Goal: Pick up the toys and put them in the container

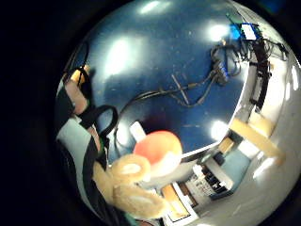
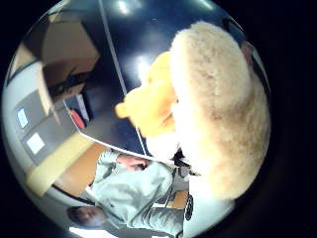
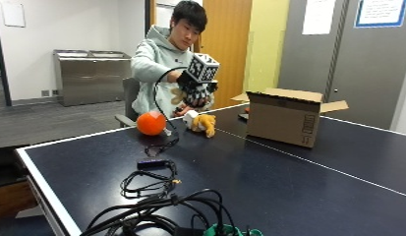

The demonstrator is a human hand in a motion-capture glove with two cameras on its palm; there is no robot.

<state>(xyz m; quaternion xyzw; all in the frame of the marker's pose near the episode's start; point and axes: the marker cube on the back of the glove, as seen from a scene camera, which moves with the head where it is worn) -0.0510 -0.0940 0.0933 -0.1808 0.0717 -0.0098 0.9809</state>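
Observation:
My gloved right hand (image 3: 197, 88) is raised above the table's far edge and grips a beige plush toy (image 3: 178, 96), whose fur bulges out beside the glove. That plush fills much of the thumb side palm view (image 2: 223, 114) and shows in the little finger side view (image 1: 129, 186). Below the hand, a yellow plush toy (image 3: 202, 122) lies on the dark blue table (image 3: 268, 177). An orange ball (image 3: 151, 123) sits left of it, also seen under the palm (image 1: 157, 148). The open cardboard box (image 3: 284, 117) stands to the right of the hand.
Black cables (image 3: 150, 179) lie looped on the table in front of the ball, with a thicker bundle (image 3: 163, 216) at the near edge. A white line (image 3: 301, 158) runs across the table past the box.

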